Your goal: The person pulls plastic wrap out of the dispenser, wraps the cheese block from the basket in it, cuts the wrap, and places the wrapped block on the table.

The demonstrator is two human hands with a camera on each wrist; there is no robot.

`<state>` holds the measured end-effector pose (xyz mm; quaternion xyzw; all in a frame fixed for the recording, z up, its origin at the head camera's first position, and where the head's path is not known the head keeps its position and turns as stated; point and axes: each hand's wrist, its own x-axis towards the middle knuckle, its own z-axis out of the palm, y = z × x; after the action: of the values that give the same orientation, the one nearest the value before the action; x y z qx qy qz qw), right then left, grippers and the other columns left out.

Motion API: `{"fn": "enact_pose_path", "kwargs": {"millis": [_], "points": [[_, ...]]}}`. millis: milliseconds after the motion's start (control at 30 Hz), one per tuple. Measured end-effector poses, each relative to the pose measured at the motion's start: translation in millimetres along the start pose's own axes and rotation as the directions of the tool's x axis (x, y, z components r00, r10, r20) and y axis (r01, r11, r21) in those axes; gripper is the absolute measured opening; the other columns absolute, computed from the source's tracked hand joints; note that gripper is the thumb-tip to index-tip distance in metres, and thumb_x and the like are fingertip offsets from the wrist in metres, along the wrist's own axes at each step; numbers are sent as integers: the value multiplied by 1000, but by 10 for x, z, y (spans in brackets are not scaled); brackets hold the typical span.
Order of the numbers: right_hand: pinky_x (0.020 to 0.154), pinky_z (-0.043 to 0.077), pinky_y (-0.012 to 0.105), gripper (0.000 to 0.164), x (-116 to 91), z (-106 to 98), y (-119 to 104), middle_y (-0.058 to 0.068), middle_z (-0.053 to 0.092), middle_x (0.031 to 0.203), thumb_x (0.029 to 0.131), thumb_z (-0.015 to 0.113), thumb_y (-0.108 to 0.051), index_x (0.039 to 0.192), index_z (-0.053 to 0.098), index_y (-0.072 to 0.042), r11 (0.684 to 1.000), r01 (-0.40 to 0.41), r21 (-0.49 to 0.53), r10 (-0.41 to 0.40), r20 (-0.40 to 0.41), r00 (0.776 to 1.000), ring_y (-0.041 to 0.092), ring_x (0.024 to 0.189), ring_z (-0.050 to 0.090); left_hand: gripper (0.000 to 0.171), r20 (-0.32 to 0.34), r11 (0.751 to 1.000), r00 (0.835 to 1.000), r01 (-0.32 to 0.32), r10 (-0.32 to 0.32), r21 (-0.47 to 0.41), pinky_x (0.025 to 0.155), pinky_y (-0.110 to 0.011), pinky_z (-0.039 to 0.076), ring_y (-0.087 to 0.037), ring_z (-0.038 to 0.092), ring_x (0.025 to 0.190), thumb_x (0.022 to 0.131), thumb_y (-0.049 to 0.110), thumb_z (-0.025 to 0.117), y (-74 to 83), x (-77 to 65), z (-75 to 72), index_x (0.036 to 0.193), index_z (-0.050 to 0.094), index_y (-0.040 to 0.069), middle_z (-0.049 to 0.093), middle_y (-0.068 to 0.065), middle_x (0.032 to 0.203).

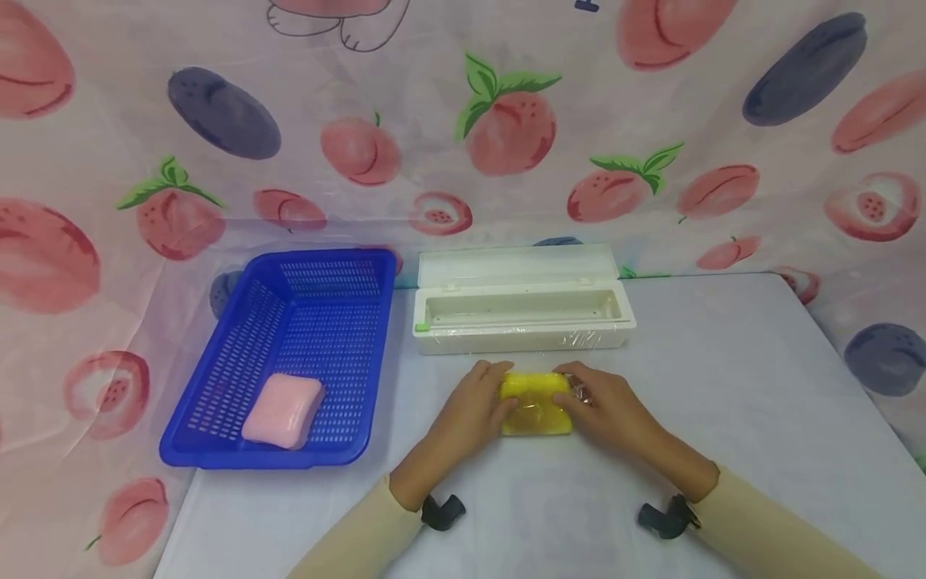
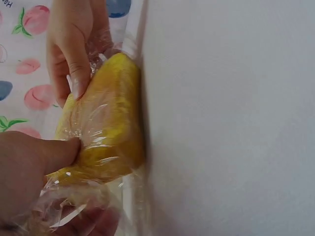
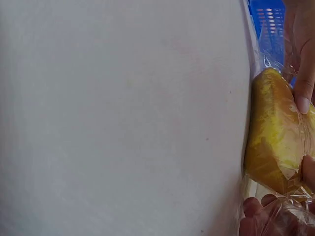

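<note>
A yellow bar of soap [image 1: 536, 414], covered in clear plastic film, lies on the white table between both hands. At its left end my left hand [image 1: 469, 408] holds it, thumb on top. My right hand [image 1: 613, 407] grips the opposite end, with crumpled film bunched by its fingers. In the left wrist view, loose film [image 2: 64, 206] hangs round the left fingers, and the thumb presses on the wrapped soap [image 2: 110, 118]. The right wrist view shows loose film over the right fingers [image 3: 251, 209] below the bar's end.
Behind the hands stands a long white film dispenser box [image 1: 521, 339] with its lid raised. To the left, a blue plastic basket [image 1: 383, 354] holds a pink bar of soap [image 1: 284, 410]. A fruit-printed cloth [image 1: 434, 96] hangs behind the table [image 1: 752, 370].
</note>
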<state>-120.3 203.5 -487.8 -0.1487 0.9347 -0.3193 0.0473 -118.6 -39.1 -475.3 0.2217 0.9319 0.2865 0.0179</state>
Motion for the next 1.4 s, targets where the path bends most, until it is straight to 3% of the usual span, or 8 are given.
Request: {"fn": "enact_pose_path", "kwargs": {"millis": [133,233,333,433,567,967,1233,1400], "points": [[77,53,33,47,20,7,-24,2,70,106,97,70,-31,138,59,-12,999,2,-37,-3,-11,1000,14,86,60,41,-34,999,999,20,-18,50,88,-33,56,-20,62,102,98,25,70,-7,21,34,135,59,13,63,-8,121],[91,56,44,59,-23,3,-74,10,64,123,99,66,-32,149,49,-6,992,51,-118,-53,-15,998,25,107,63,44,-52,973,999,29,-17,228,95,-40,55,-25,59,121,97,31,70,49,-5,56,136,60,14,57,-10,138],[103,50,57,70,-97,-1,-132,16,48,151,99,66,-37,155,40,-6,948,133,-289,-141,-5,990,37,137,48,60,-42,883,999,5,17,469,106,-53,49,-32,44,144,96,40,69,146,-79,88,148,53,13,42,-10,159],[109,40,66,77,-166,10,-178,12,28,168,97,65,-45,159,34,-12,864,179,-470,-191,23,981,39,154,24,78,17,775,998,-61,64,630,112,-65,39,-33,26,156,95,50,67,237,-161,145,158,39,14,27,-8,169],[113,26,72,80,-213,44,-203,4,16,172,99,58,-54,163,26,-19,793,181,-582,-187,51,981,32,159,11,87,76,718,994,-113,84,687,114,-71,31,-33,18,158,94,59,63,268,-201,245,161,32,13,19,-10,171],[109,28,78,74,-234,106,-192,9,35,166,99,58,-55,158,39,-15,747,235,-622,-214,110,971,32,146,44,83,193,786,981,-143,31,602,114,-75,27,-32,13,159,97,56,60,166,-166,237,162,29,15,13,-8,173],[111,26,78,75,-137,88,-204,8,26,169,99,59,-53,161,32,-20,739,239,-630,-249,73,966,31,158,19,79,222,814,975,-151,28,560,113,-76,27,-28,15,159,98,51,62,127,-142,143,163,27,20,14,-4,173],[109,25,81,75,-110,121,-213,10,28,168,98,59,-53,160,35,-16,757,244,-607,-230,102,968,32,157,24,75,231,816,972,-164,39,554,112,-77,26,-26,15,160,100,50,59,81,-133,118,163,28,23,14,-1,173]]}}
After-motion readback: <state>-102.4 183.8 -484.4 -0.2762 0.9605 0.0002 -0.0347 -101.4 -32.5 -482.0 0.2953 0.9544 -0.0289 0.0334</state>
